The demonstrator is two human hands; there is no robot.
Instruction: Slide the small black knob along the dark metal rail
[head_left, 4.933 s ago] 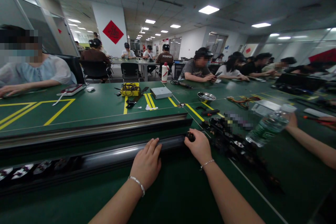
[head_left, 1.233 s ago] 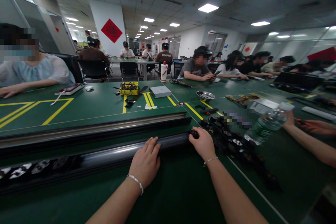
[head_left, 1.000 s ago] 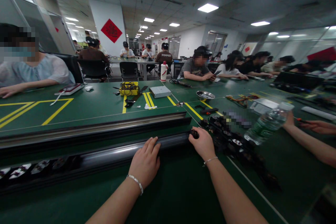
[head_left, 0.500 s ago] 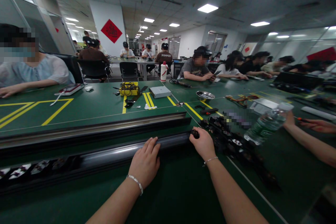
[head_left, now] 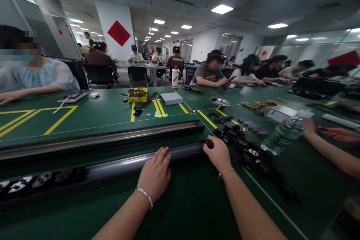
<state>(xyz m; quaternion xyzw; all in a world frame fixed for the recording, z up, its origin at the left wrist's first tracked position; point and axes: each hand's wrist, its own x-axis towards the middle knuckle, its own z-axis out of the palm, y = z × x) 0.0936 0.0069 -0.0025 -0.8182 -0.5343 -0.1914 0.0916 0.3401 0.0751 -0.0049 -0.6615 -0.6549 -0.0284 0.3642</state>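
Observation:
A long black rail with a glossy upper face lies across the green table before me. On it rests my left hand, its fingers stretched flat over the top and the thumb towards me. My right hand pinches a small dark round part at the rail's right end. Part of that piece is hidden by my fingers, so its exact kind is unclear. Towards its left end the rail carries several shiny pieces with dark parts.
Behind lies a second long rail. Dark assembled parts are heaped to the right, near a plastic water bottle and another person's arm. Farther off stand a metal bowl and a yellow box of cables.
Both my hands stay where they were on the rail and the small part. The view has shifted only very slightly.

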